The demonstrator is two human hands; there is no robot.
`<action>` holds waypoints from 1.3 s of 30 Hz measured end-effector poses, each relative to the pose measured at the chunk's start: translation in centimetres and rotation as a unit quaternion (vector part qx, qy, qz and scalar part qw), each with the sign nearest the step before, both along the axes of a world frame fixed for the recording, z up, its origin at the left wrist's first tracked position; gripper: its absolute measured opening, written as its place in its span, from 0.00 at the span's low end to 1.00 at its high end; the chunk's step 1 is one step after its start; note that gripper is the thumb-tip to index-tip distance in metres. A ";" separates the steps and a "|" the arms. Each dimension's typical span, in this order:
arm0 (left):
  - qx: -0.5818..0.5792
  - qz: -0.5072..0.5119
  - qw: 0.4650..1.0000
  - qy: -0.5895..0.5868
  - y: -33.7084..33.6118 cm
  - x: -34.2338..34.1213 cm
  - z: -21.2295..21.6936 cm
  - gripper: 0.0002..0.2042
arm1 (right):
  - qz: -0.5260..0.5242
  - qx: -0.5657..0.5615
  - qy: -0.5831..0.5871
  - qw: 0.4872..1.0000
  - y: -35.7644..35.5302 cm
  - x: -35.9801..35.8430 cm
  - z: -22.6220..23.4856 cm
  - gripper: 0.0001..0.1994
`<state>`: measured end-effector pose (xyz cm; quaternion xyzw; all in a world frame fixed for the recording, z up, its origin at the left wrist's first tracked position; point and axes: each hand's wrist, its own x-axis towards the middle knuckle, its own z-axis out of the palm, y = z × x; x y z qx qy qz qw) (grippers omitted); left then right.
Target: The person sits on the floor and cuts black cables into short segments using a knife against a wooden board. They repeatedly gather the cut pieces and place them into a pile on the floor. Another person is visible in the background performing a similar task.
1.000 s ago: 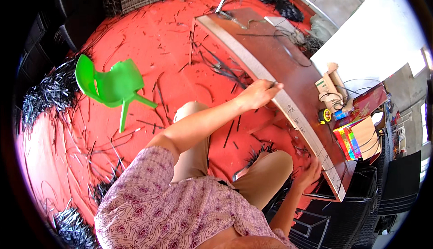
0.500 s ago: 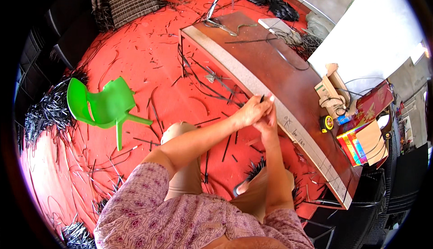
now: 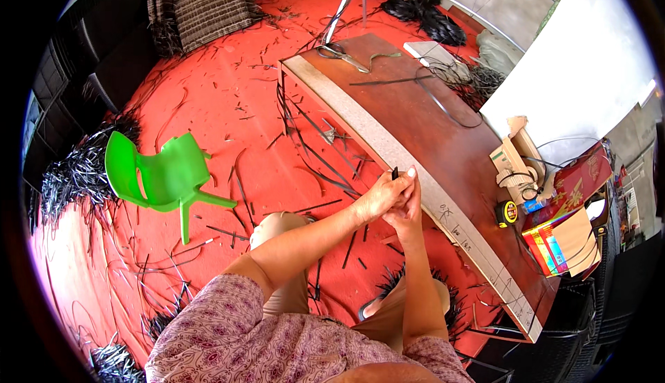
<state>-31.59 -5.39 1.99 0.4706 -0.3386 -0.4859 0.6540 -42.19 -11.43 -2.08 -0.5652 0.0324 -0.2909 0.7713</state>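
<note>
In the head view, the right hand [image 3: 409, 218] has moved from the tabletop [image 3: 443, 126] edge's near end to meet the left hand [image 3: 379, 198]. We see the left fingers clamped on a black piece [image 3: 395, 173], tip projecting; whether the right fingers grip, we cannot tell. We judge a loose pinch could drop the piece onto the floor [image 3: 276, 175].

Brn tbl [image 3: 454, 151]: scissors [image 3: 355, 62], tape msr [image 3: 506, 213] on top.
</note>
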 end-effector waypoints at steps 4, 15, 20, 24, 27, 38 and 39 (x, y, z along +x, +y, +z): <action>-0.029 0.013 0.990 -0.134 -0.6 0.1 -0.7 0.24 | -0.014 0.007 -0.005 1.000 0.4 0.3 0.2 0.52; -0.179 0.116 0.768 -0.604 -0.4 -0.1 1.2 0.07 | -0.091 -0.103 0.027 0.990 -0.5 0.4 -3.7 0.28; -0.192 0.115 0.762 -0.608 -0.5 -0.3 1.0 0.07 | -0.124 -0.191 0.065 0.972 -0.6 -0.3 -3.8 0.24; -0.181 0.117 0.765 -0.607 -0.7 -0.7 0.7 0.06 | -0.144 -0.188 0.077 0.969 -0.6 -0.5 -3.6 0.21; -0.169 0.104 0.769 -0.608 -0.8 -0.9 0.6 0.07 | -0.145 -0.199 0.096 0.964 -0.7 -0.9 -3.0 0.21; -0.153 0.070 0.789 -0.591 -2.0 -1.6 -0.4 0.06 | -0.121 -0.094 0.143 0.978 -0.5 -2.0 -1.9 0.13; -0.156 0.070 0.788 -0.591 -2.1 -1.6 -0.5 0.06 | -0.117 -0.087 0.152 0.978 -0.7 -2.1 -2.0 0.12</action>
